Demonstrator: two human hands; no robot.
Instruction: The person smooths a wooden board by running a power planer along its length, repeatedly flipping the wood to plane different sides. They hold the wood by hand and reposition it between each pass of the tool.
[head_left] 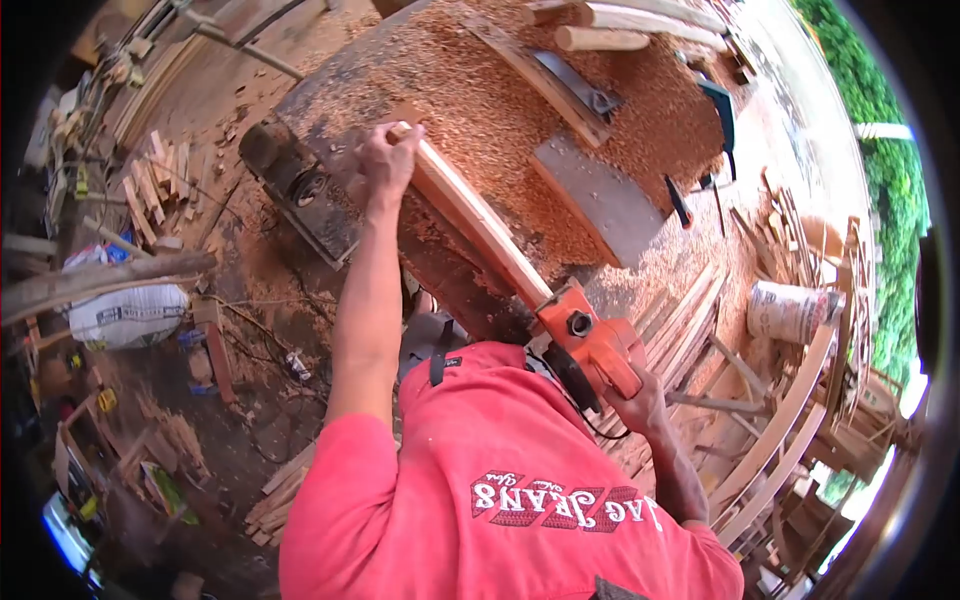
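Note:
A long, pale strip of wood [480, 218] runs slantwise along the near edge of the workbench. Its far left end is in the grip of my left hand [388, 160], fingers wrapped round it. My right hand [637, 395] is closed on the rear handle of an orange electric planer [588, 335]. The planer rests on the strip's right end, close to my body. A dark cord loops below the tool. The underside of the planer is hidden.
Wood shavings [430, 80] cover much of the bench. A flat board [605, 195], a hand saw [575, 80] and round wooden poles [640, 25] lie there. Wood strips [690, 320] and a white bucket [790, 310] are at the right. A white sack [130, 310] sits at the left.

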